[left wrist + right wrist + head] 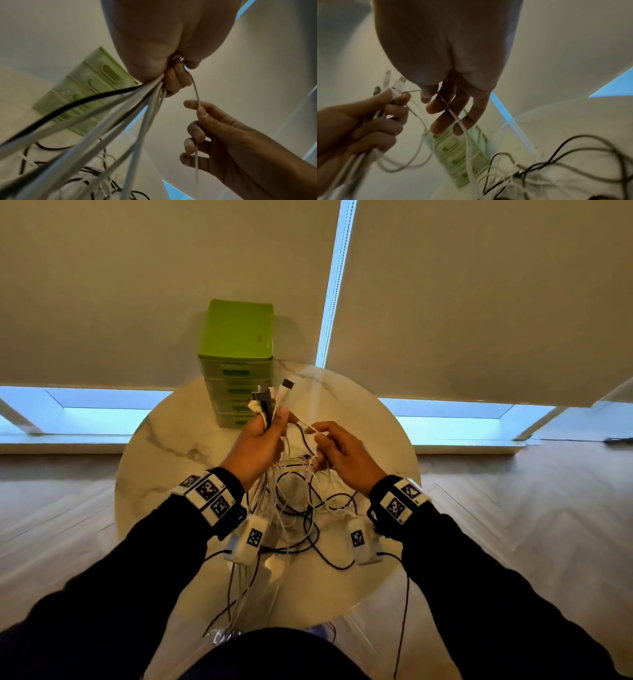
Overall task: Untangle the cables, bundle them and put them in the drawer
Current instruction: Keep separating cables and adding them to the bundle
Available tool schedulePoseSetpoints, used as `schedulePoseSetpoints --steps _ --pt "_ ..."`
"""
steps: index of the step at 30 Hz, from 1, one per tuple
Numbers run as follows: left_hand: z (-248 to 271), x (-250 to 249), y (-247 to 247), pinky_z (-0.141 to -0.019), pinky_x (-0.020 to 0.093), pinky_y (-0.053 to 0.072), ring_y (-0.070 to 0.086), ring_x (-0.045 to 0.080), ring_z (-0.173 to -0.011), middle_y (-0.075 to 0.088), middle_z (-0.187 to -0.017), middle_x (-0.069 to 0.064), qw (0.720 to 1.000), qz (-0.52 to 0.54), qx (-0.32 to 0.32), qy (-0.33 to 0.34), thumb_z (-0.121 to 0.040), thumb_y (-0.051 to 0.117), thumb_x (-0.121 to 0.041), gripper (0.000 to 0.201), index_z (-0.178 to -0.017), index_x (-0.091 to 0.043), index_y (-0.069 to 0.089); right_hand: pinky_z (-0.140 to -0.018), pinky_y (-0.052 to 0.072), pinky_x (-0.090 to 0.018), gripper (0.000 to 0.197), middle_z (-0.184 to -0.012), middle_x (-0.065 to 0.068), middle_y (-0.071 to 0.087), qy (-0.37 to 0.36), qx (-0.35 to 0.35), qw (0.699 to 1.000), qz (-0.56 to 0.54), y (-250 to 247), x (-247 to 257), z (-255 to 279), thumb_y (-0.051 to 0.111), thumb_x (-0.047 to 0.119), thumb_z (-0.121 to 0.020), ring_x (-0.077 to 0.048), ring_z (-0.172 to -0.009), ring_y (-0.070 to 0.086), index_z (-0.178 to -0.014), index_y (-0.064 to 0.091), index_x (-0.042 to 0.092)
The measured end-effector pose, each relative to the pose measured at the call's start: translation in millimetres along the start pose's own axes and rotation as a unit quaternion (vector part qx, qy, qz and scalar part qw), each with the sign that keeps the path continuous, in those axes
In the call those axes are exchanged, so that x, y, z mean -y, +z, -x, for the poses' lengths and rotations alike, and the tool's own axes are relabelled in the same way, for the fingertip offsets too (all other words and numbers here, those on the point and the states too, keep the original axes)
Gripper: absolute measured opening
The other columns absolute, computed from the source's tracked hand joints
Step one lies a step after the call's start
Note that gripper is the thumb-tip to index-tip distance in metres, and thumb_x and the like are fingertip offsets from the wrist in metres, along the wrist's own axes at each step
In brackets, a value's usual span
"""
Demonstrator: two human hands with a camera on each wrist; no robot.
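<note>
Round marble-patterned table (pixel 164 446) on wood floor (pixel 513 508). Green drawer unit (pixel 236 364) upright at far edge. Tangle of white and black cables (pixel 301 508) at centre, strands trailing over near edge.

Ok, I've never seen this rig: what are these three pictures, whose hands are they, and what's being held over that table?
No machine here: a person wears one camera on the head and one on each wrist. The head view looks down at both hands over a round marble table. The left hand grips a bunch of cable ends, plugs pointing up. The right hand pinches a single white cable running from that bunch. The remaining black and white cables hang tangled down to the table. Behind stands a green drawer unit, drawers closed. The wrist views show the same from below each palm.
</note>
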State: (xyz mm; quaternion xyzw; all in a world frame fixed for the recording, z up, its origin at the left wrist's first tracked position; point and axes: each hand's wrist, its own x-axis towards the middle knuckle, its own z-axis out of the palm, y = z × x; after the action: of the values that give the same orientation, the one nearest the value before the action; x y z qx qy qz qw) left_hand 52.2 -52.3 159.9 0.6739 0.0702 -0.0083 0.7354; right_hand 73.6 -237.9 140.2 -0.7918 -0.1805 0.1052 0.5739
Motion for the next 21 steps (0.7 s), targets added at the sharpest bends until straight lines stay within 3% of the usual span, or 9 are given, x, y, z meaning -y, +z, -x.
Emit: schedulePoseSetpoints --steps 4,8,11,13,14,15,17,18,21 --pt "5.9 -6.7 28.8 -0.046 0.021 0.029 0.030 0.007 -0.049 0.040 -0.074 -0.004 0.996 0.036 0.086 -0.005 -0.107 0.040 -0.041 0.036 -0.098 -0.013 0.059 -0.061 0.054 -0.029 0.022 -0.068 -0.007 0.054 0.055 -0.088 0.989 0.103 -49.6 -15.8 25.6 0.042 0.025 -0.107 -0.021 -0.058 0.060 -0.117 0.061 0.021" --pt "10.8 -14.3 59.6 -0.045 0.021 0.024 0.025 0.007 -0.051 0.041 -0.073 -0.006 0.978 0.120 0.160 -0.061 -0.106 0.043 -0.043 0.033 -0.091 -0.016 0.056 -0.056 0.050 -0.021 0.019 -0.078 -0.005 0.059 0.157 -0.097 0.957 0.222 -95.1 -47.1 73.6 0.041 0.022 -0.106 -0.025 -0.069 0.064 -0.102 0.059 0.017" --pt "15.2 -12.7 82.5 -0.043 0.020 0.023 0.023 0.007 -0.051 0.040 -0.075 -0.006 0.963 0.156 0.199 -0.096 -0.105 0.046 -0.041 0.030 -0.087 -0.020 0.058 -0.086 0.051 -0.037 0.014 -0.103 -0.005 0.065 0.293 -0.039 0.897 0.329 -112.3 -75.5 115.2 0.044 0.023 -0.102 -0.032 -0.099 0.064 -0.099 0.058 0.025" --pt "20.3 -8.1 98.9 -0.043 0.020 0.024 0.024 0.007 -0.051 0.039 -0.074 -0.007 0.960 0.151 0.210 -0.111 -0.106 0.046 -0.040 0.030 -0.088 -0.019 0.057 -0.106 0.035 -0.045 0.023 -0.129 0.000 0.059 0.347 0.001 0.849 0.398 -109.7 -84.9 140.8 0.051 0.030 -0.095 -0.027 -0.119 0.055 -0.118 0.054 0.032" --pt "23.0 -5.1 106.3 -0.044 0.020 0.025 0.024 0.007 -0.051 0.038 -0.073 -0.007 0.959 0.146 0.213 -0.118 -0.106 0.046 -0.039 0.029 -0.089 -0.018 0.057 -0.111 0.026 -0.049 0.038 -0.138 0.004 0.054 0.334 0.016 0.850 0.407 -104.3 -86.3 148.9 0.057 0.033 -0.091 -0.025 -0.127 0.050 -0.128 0.049 0.035" --pt "26.3 -1.3 115.4 -0.044 0.020 0.025 0.025 0.007 -0.051 0.037 -0.073 -0.006 0.958 0.140 0.219 -0.125 -0.107 0.045 -0.039 0.029 -0.090 -0.017 0.055 -0.114 0.023 -0.050 0.052 -0.144 0.006 0.050 0.302 0.024 0.871 0.388 -96.7 -81.9 155.8 0.062 0.033 -0.086 -0.023 -0.132 0.046 -0.135 0.045 0.038" --pt "30.9 7.6 130.8 -0.045 0.020 0.025 0.029 0.006 -0.050 0.035 -0.072 -0.005 0.955 0.132 0.228 -0.137 -0.108 0.043 -0.037 0.029 -0.090 -0.015 0.053 -0.113 0.031 -0.045 0.064 -0.145 0.006 0.051 0.220 0.037 0.930 0.291 -77.0 -69.3 161.3 0.069 0.031 -0.083 -0.020 -0.134 0.046 -0.141 0.042 0.037" --pt "32.4 11.8 136.8 -0.045 0.019 0.027 0.030 0.006 -0.050 0.035 -0.071 -0.005 0.955 0.123 0.230 -0.140 -0.108 0.042 -0.037 0.029 -0.090 -0.015 0.052 -0.111 0.035 -0.041 0.065 -0.142 0.006 0.054 0.195 0.051 0.951 0.235 -67.0 -63.2 161.0 0.070 0.030 -0.084 -0.017 -0.132 0.048 -0.142 0.042 0.034" --pt "33.6 23.1 151.4 -0.044 0.018 0.030 0.032 0.004 -0.051 0.037 -0.072 -0.007 0.958 0.094 0.232 -0.142 -0.107 0.042 -0.038 0.028 -0.092 -0.015 0.048 -0.106 0.043 -0.034 0.046 -0.126 0.004 0.066 0.188 0.061 0.973 0.115 -46.5 -49.1 159.2 0.069 0.028 -0.090 -0.010 -0.119 0.059 -0.132 0.053 0.023"
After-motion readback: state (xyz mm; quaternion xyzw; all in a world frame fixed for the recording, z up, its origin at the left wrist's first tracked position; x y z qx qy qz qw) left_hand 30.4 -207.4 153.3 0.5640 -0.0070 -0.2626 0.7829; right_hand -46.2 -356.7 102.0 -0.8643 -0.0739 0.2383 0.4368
